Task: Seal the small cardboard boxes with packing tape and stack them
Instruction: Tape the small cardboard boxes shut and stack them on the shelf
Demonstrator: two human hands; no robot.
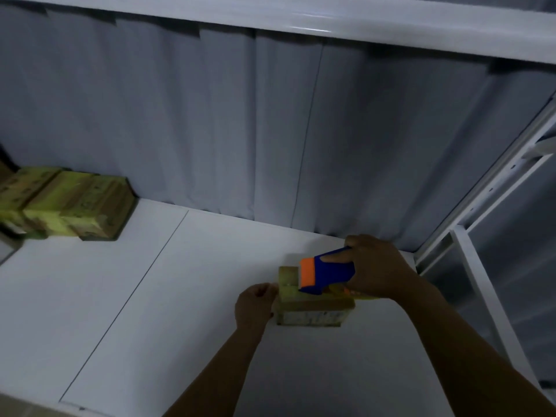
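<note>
White bench (180, 296): right grip (379, 266) clasps tape dispenser (328, 273) atop small box (313, 311), left grip (255, 302) holds its end; taped boxes (75, 206) far left.

The desk (195, 296) is a plain white top, dim in this light. A thin dark seam (126, 302) crosses it slantwise from 12 o'clock at the back down toward 7 o'clock at the front. Its far edge meets a grey curtain (210, 130). Over at 4 o'clock one small cardboard box (313, 313) sits flat on the white, its printed side facing the front. Well apart from it, at 10 o'clock by the curtain, a cluster of taped boxes (78, 206) stands packed close together, yellowish strips across their tops; how many there are I cannot tell.
</note>
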